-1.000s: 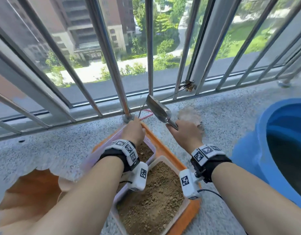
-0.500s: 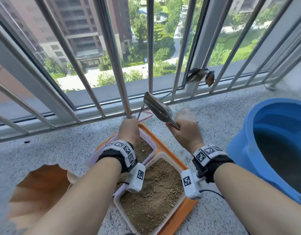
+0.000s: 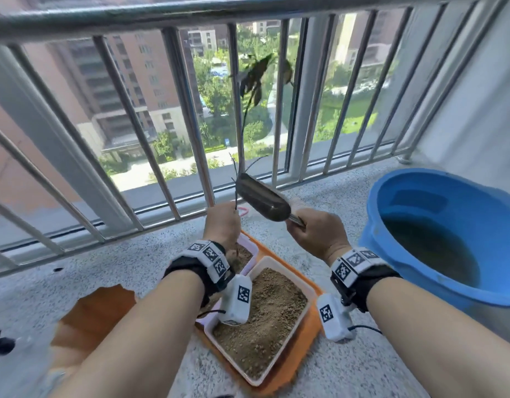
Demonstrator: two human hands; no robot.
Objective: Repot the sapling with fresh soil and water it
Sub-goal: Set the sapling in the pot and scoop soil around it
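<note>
Head view, looking down: the left hand [image 3: 222, 225] pinches a thin sapling [image 3: 242, 145] upright above soil trays [image 3: 265, 320] by the balcony railing; the right hand [image 3: 319, 234] grips a metal trowel [image 3: 262, 199]; a blue water bucket [image 3: 448, 239] stands at right.

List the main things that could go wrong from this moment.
1. The left hand pinches the sapling by its thin stem alone; the tall, leafy top leans toward the railing and could snag or snap.
2. The right hand holds the trowel close to the stem, so a careless move might nick it.
3. The blue bucket of water stands by the right forearm and could be bumped.
</note>
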